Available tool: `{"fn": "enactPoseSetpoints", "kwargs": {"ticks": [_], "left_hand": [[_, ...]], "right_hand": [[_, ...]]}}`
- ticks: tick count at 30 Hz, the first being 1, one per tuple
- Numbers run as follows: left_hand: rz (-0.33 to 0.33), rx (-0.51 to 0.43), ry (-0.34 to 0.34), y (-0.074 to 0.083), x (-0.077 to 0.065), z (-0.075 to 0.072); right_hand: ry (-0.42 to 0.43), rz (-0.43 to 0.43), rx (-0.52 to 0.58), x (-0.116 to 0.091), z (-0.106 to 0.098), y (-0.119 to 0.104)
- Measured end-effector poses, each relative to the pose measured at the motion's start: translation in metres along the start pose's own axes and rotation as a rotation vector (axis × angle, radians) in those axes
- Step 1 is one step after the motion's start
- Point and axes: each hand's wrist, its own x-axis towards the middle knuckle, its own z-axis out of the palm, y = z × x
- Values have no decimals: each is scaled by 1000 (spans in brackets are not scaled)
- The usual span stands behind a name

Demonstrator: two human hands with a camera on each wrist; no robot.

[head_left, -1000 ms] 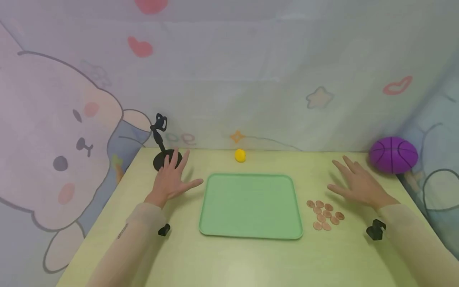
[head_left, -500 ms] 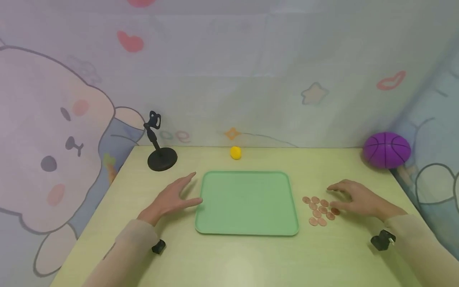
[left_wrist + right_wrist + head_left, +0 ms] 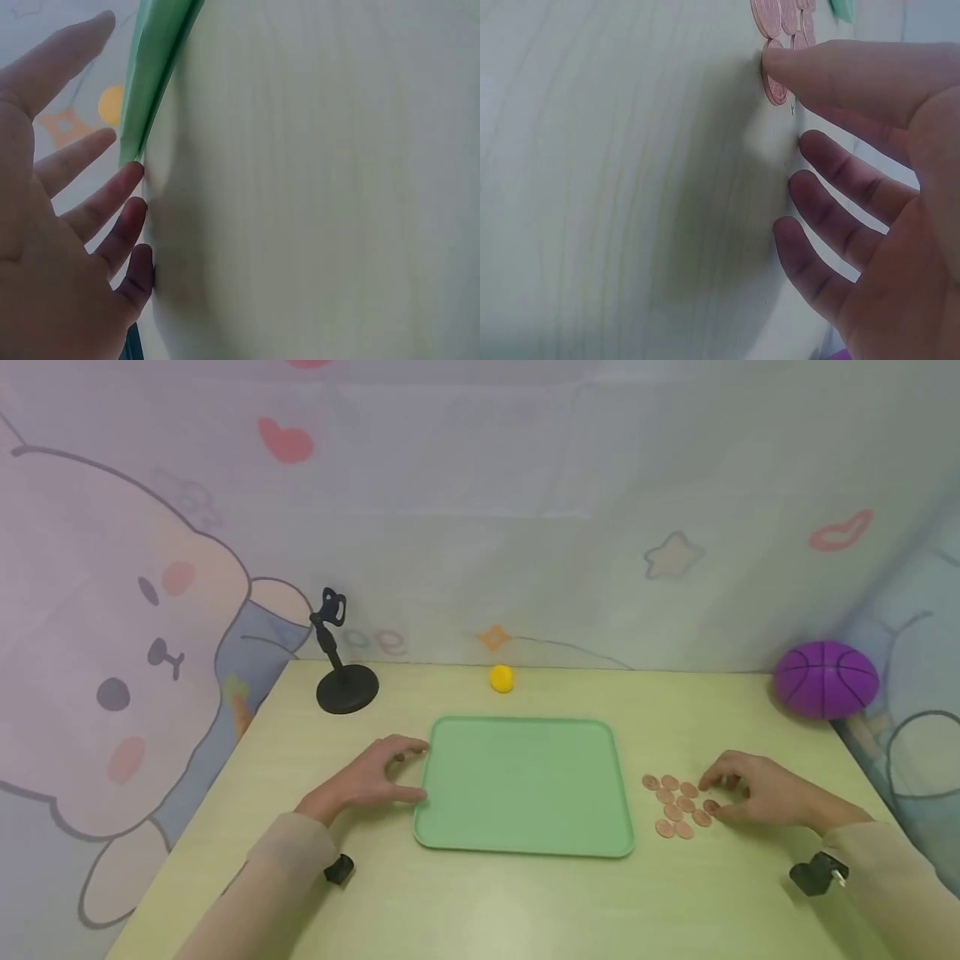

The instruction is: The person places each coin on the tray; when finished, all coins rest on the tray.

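Note:
A light green tray [image 3: 525, 785] lies in the middle of the table. My left hand [image 3: 363, 777] is at its left side, thumb and fingers apart, fingertips right at the rim. In the left wrist view the tray's edge [image 3: 154, 75] rises beyond the spread fingers. Several copper coins [image 3: 686, 804] lie flat in a cluster right of the tray. Beside them is my right hand [image 3: 768, 791], fingers loosely bent with a gap to the thumb. Its thumb tip overlaps the outermost coin [image 3: 777, 86] in the right wrist view.
A small black stand [image 3: 347, 688] with a round base is at the back left of the table. Behind the tray sits a small yellow ball [image 3: 502, 678]. A purple basketball [image 3: 825, 680] rests at the back right corner. A printed cloth [image 3: 465, 527] hangs behind the table.
Both hands have come down toward the table. The left hand has moved off the stand to the tray's left rim; the right has moved nearer to me, beside the coins. The tray and coins have stayed put.

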Motion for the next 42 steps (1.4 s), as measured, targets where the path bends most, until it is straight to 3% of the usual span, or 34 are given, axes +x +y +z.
{"fn": "enactPoseSetpoints", "kwargs": {"ticks": [6, 13, 24, 42], "left_hand": [[-3, -79, -72, -4, 1, 2], [-17, -179, -118, -11, 0, 2], [-28, -192, -151, -12, 2, 1], [-42, -211, -137, -15, 1, 1]], "right_hand": [[13, -74, -15, 1, 1, 5], [-49, -57, -5, 5, 0, 3], [-175, -34, 44, 10, -3, -2], [-200, -79, 119, 15, -4, 0]]}}
